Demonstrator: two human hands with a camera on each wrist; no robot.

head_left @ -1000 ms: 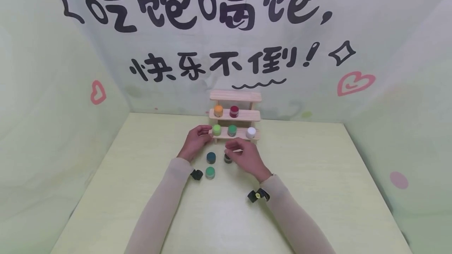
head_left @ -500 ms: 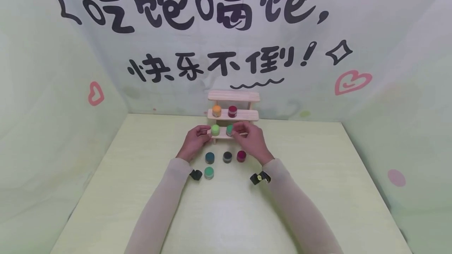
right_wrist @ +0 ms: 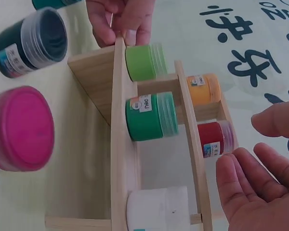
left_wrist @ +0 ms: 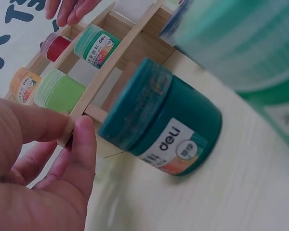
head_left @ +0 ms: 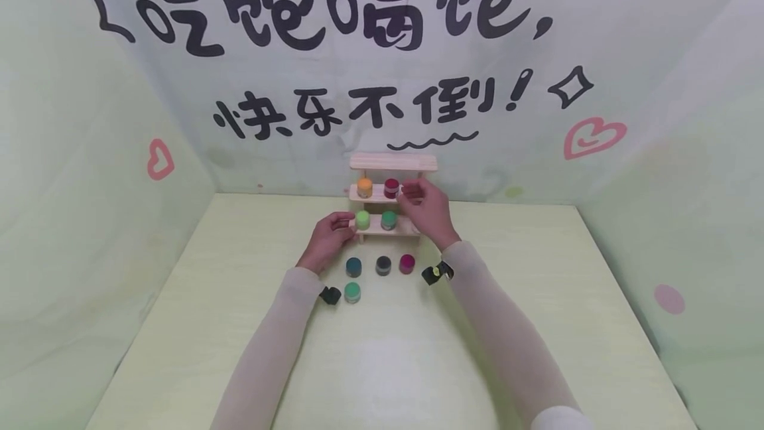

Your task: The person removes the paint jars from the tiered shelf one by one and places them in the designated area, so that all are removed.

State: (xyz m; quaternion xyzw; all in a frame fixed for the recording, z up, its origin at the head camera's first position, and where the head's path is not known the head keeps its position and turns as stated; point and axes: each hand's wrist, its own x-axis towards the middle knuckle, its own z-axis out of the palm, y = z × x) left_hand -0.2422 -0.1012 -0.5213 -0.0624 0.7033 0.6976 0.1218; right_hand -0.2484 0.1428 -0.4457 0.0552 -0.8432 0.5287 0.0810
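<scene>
The left hand (head_left: pixel 325 237) pinches the near-left end of the lowest board of a pale wooden three-tier stand (head_left: pixel 394 162), thumb and fingers meeting on either side of the wood; such a hold probably steadies the light frame against being nudged. The right hand (head_left: pixel 431 211), well apart from the left, holds nothing: its thumb and fingers stand parted just beside a round dark-red jar (head_left: pixel 391 186) on the middle board, and whether a fingertip touches it cannot be told. An orange-lidded jar (head_left: pixel 365 187) shares that board. The lowest board bears a lime-green jar (head_left: pixel 363 220), an emerald-green jar (head_left: pixel 388 219) and a white jar (right_wrist: pixel 156 209), all upright and spaced apart, perhaps so that fingers fit between. On the pale table (head_left: pixel 382 363) before the stand, a dark-teal jar (head_left: pixel 353 267), a blackish jar (head_left: pixel 383 265) and a magenta jar (head_left: pixel 407 264) make a row, with a mint-green jar (head_left: pixel 352 292) nearer the person, seemingly kept within easy reach.
</scene>
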